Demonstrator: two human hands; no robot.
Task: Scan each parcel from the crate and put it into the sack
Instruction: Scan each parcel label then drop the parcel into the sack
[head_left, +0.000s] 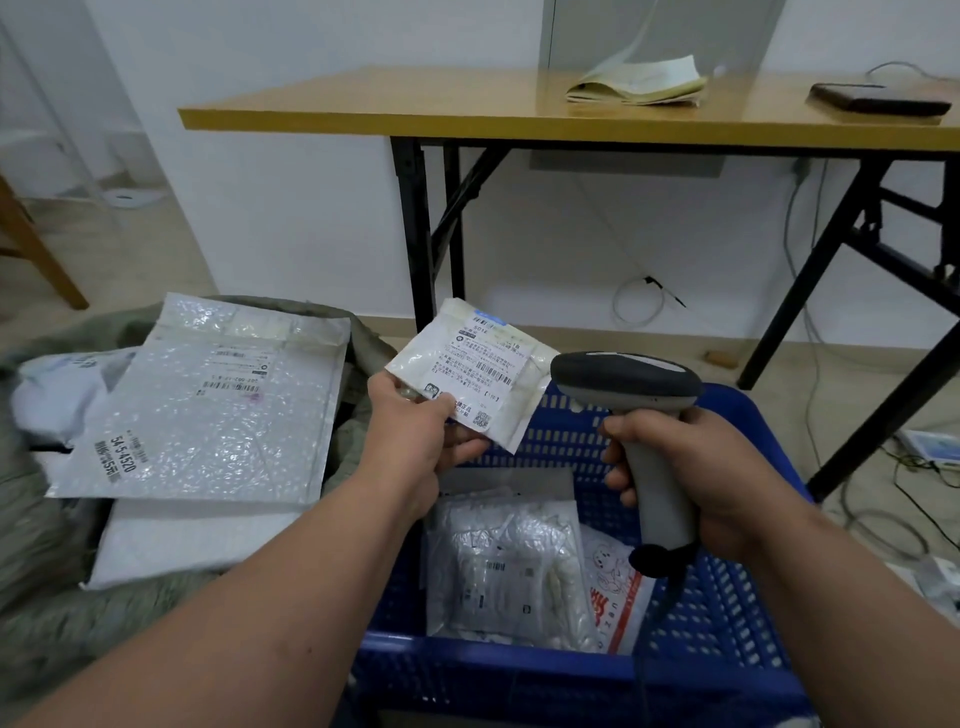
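Observation:
My left hand (415, 436) pinches a small white parcel (470, 371) by its lower corner, label side up, above the far left corner of the blue crate (727, 597). My right hand (711, 478) grips the handle of a grey barcode scanner (631, 395), whose head sits just right of the parcel. Inside the crate lie a clear bubble-wrap parcel (504, 566) and a white bag with red print (615, 597). To the left, the grey-green sack (41, 519) holds a large silvery bubble mailer (208, 400) on top of other white parcels.
A yellow-topped folding table (467, 111) with black legs stands behind the crate, carrying papers (636, 83) and a dark flat box (878, 98). Cables (883, 525) trail over the floor at right. A wooden chair leg (36, 249) shows at far left.

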